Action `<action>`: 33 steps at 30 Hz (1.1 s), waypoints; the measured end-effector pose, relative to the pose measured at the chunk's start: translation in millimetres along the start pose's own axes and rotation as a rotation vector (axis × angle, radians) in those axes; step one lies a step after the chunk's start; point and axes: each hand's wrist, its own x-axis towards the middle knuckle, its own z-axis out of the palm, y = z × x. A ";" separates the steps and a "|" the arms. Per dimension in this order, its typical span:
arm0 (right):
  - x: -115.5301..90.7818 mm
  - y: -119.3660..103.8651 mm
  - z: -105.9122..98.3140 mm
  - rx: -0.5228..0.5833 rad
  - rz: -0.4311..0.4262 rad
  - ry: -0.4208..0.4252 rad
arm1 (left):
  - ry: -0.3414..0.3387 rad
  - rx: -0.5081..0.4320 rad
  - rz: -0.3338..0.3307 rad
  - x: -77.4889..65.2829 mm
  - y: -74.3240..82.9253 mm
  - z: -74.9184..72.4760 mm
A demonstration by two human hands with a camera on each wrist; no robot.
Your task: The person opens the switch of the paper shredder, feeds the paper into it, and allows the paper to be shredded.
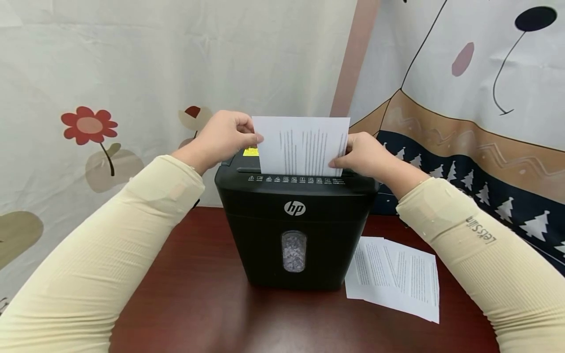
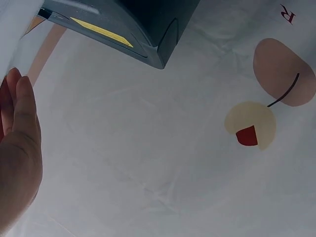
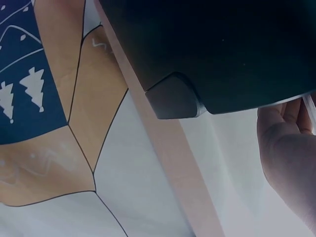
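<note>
A black HP paper shredder point(image 1: 265, 215) stands on the table, with paper bits showing in its oval window point(image 1: 294, 251). Upright at its top slot is a printed sheet of paper point(image 1: 300, 147), its lower edge at or in the opening. My left hand point(image 1: 227, 135) pinches the sheet's left edge between thumb and fingers. On the other side, my right hand point(image 1: 364, 154) pinches it low near the right edge, thumb in front. The left wrist view has the left hand point(image 2: 19, 133) at its left border; the right wrist view catches the right hand point(image 3: 286, 138) beside the shredder's edge.
Several printed sheets point(image 1: 397, 274) lie overlapping on the dark red table point(image 1: 190, 294), right of the shredder. A patterned curtain point(image 1: 145, 59) hangs close behind it. A yellow label point(image 1: 251, 152) sits on the shredder's top, near the left hand.
</note>
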 end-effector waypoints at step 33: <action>-2.6 7.8 3.3 -0.060 0.021 0.021 | -0.125 0.080 -0.022 -1.8 -10.1 11.3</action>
